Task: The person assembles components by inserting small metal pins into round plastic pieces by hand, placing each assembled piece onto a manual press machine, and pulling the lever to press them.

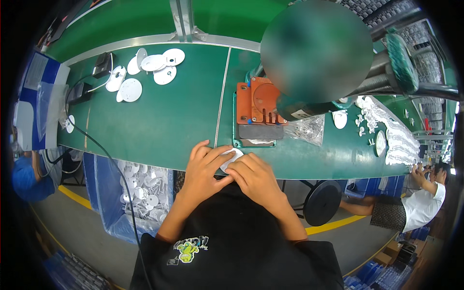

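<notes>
Close to my body, at the table's near edge, a small white round plastic disc (235, 155) lies between my two hands. My left hand (202, 169) curls its fingers over the disc's left and far side. From the other side my right hand (254, 178) pinches it, fingers bent and thumb tucked in. Part of the disc is covered by my fingers, so its underside does not show. Just beyond the hands stands an orange fixture (245, 104) with a round recess and slots, on a green-edged base under a machine.
White round parts (153, 63) lie at the table's far left beside a black cable (104, 150). A clear bag of small pieces (309, 130) sits right of the fixture. White parts (401, 140) heap farther right. A blue-lined bin (145, 193) holds white parts. People work at both sides.
</notes>
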Motion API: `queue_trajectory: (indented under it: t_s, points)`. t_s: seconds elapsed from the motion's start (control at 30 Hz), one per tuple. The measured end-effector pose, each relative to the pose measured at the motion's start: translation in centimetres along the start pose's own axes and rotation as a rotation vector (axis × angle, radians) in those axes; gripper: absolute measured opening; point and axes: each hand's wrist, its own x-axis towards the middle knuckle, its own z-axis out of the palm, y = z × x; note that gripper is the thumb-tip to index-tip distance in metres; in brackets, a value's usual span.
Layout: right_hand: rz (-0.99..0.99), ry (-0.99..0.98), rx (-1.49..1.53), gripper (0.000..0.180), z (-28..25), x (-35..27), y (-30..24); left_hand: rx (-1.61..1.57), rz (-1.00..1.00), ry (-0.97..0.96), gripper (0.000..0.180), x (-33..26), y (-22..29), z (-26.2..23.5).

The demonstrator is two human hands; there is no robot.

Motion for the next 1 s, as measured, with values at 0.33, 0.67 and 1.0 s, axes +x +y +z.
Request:
queue_trajectory:
  t_s: [0.33,0.67,1.0]
  points:
    - [0.511,0.459,0.319,0.019,-0.2,-5.4,2.9,-0.347,-0.136,0.148,0.033,-0.2,0.9,-0.4]
    - [0.317,0.502,0.001,0.009,0.6,-4.3,3.0,0.042,0.360,0.331,0.037,8.3,4.1,0.4]
    - [0.308,0.458,-0.041,0.008,0.7,-4.0,3.1,0.133,0.360,0.314,0.030,10.3,3.0,1.0]
